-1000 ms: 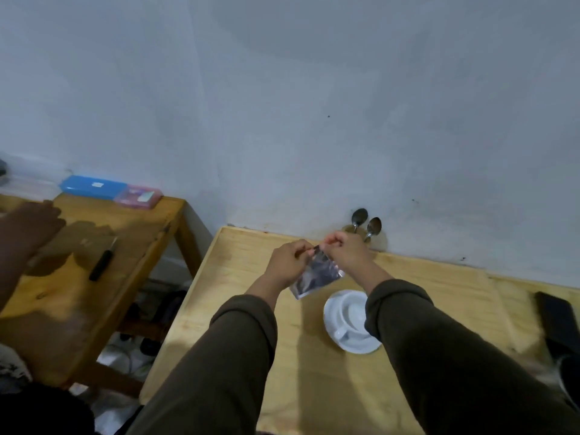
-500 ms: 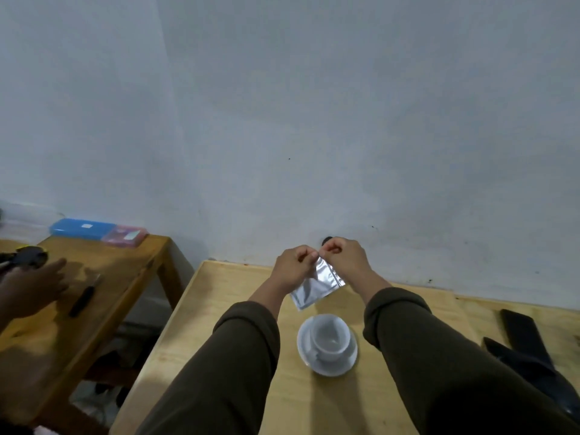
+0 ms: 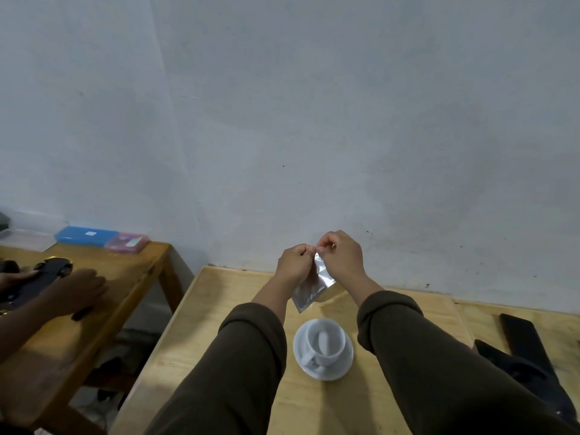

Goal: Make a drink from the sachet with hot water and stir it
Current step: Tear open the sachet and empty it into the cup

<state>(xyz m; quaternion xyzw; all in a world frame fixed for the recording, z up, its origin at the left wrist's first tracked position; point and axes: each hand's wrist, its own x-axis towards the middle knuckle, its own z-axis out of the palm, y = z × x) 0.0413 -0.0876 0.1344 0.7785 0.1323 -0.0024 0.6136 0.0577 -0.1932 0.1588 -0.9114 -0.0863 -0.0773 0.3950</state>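
A silvery foil sachet (image 3: 311,288) hangs in the air above the light wooden table (image 3: 201,324). My left hand (image 3: 295,262) and my right hand (image 3: 340,257) both pinch its top edge, fingertips close together. Below them an empty white cup (image 3: 324,342) stands upright on a white saucer (image 3: 343,367), its handle pointing toward me. The spoons seen earlier by the wall are hidden behind my hands.
A darker wooden side table (image 3: 131,277) stands to the left, with a blue box (image 3: 84,235) and a pink box (image 3: 127,243) at its back. Another person's hand (image 3: 75,291) rests there beside dark tools. A black strap-like object (image 3: 530,356) lies at the right.
The camera has tilted up, so hands and cup sit lower in view. My hands stay pinched on the sachet's top, now closer together. The other person's hand moved across the side table.
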